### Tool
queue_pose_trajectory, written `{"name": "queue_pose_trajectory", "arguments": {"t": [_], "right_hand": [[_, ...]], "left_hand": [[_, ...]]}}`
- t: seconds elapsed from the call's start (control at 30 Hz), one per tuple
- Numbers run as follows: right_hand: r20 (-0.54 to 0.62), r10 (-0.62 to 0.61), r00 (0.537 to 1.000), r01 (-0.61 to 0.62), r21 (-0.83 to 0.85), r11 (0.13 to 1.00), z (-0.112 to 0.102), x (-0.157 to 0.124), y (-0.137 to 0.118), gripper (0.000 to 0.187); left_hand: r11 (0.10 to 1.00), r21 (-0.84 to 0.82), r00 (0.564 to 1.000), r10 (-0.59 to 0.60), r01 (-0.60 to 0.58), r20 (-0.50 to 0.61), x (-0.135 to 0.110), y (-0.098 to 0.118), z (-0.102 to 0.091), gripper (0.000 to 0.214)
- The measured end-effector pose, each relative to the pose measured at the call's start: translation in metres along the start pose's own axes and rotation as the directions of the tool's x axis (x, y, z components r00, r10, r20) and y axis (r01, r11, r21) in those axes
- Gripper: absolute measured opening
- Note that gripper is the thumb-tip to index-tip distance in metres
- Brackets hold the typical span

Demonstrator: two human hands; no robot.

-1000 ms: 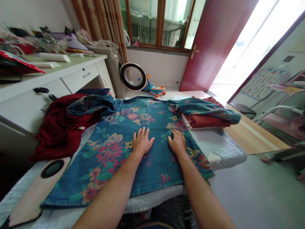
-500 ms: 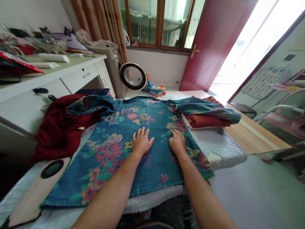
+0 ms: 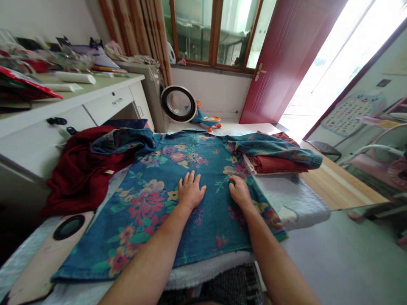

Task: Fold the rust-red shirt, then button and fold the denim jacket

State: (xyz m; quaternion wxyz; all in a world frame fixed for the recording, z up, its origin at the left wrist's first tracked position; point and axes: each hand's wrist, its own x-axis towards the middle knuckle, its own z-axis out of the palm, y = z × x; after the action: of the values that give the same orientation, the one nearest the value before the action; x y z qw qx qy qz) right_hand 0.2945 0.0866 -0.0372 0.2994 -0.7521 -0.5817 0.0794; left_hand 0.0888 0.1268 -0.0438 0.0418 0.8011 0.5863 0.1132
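Note:
A blue denim shirt [image 3: 178, 169] with pink and yellow flowers lies spread flat, its hem towards me and its sleeves out to both sides. My left hand [image 3: 191, 191] rests palm down on the middle of it, fingers spread. To its right, my right hand [image 3: 241, 192] touches the same shirt with its fingers curled in. The fingertips are tucked under, so whether they pinch any cloth is hidden. Beneath the shirt is a pale padded cover [image 3: 282, 192].
A dark red garment [image 3: 76, 178] is heaped at the left, under one sleeve. The other sleeve lies over folded rust-red cloth [image 3: 273, 163]. Near the left edge is a pale board with a dark oval [image 3: 68, 226]. Behind stand a cluttered desk [image 3: 104, 91] and a washing machine with its door [image 3: 178, 103] open.
My right hand has shifted slightly right and its fingers have curled in more. My left hand stays spread at nearly the same place. The shirt looks unchanged.

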Motion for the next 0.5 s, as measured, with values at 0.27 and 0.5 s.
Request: {"name": "queue_pose_trajectory", "arguments": {"t": [0.27,0.5], "right_hand": [[-0.22,0.13,0.967,-0.041,0.369,0.928,-0.07,0.042,-0.008,0.037],[-0.429,0.214,0.878,-0.141,0.194,0.971,-0.118,0.067,0.032,0.044]], "left_hand": [[0.998,-0.032,0.998,0.06,-0.06,-0.005,0.003,0.0,0.001,0.05],[0.998,-0.006,0.998,0.062,-0.062,0.016,0.004,0.0,0.002,0.048]]}}
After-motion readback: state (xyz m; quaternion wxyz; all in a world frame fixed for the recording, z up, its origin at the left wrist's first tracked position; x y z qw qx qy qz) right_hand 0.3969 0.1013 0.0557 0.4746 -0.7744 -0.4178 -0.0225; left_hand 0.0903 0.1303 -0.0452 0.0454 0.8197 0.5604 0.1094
